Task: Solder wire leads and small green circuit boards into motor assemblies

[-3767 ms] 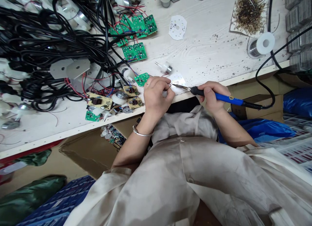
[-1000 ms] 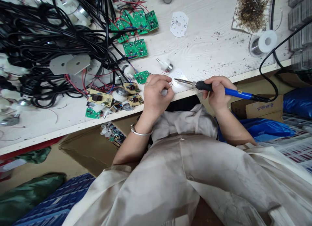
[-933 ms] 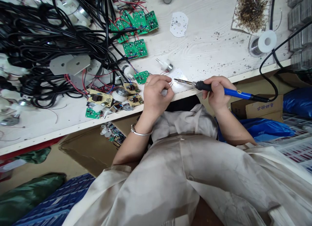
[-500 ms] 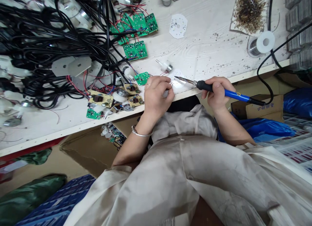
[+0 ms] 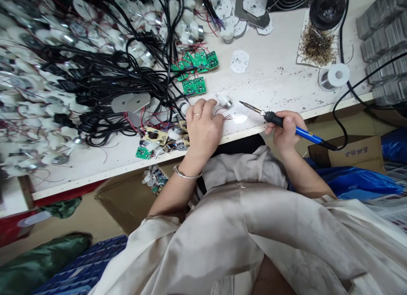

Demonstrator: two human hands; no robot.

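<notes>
My left hand (image 5: 203,132) sits at the bench's front edge, its fingers pinched on thin red wires (image 5: 225,116) that run toward a small white LED disc (image 5: 240,118). A white motor unit (image 5: 223,101) lies just beyond those fingertips. My right hand (image 5: 286,127) grips a blue soldering iron (image 5: 294,129) like a pen. The iron's bare metal tip (image 5: 243,104) points left, above the disc and apart from it. Glare on the disc hides its surface.
A black cable tangle (image 5: 117,79) with white fittings fills the bench's left side, beside green circuit boards (image 5: 193,86). A solder spool (image 5: 337,76) and a paper of brown scraps (image 5: 316,47) lie at right. Grey stacked blocks (image 5: 386,45) line the far right.
The view has tilted and widened, showing more bench. The soldering iron has drawn back right from the disc, and my left hand has shifted slightly left.
</notes>
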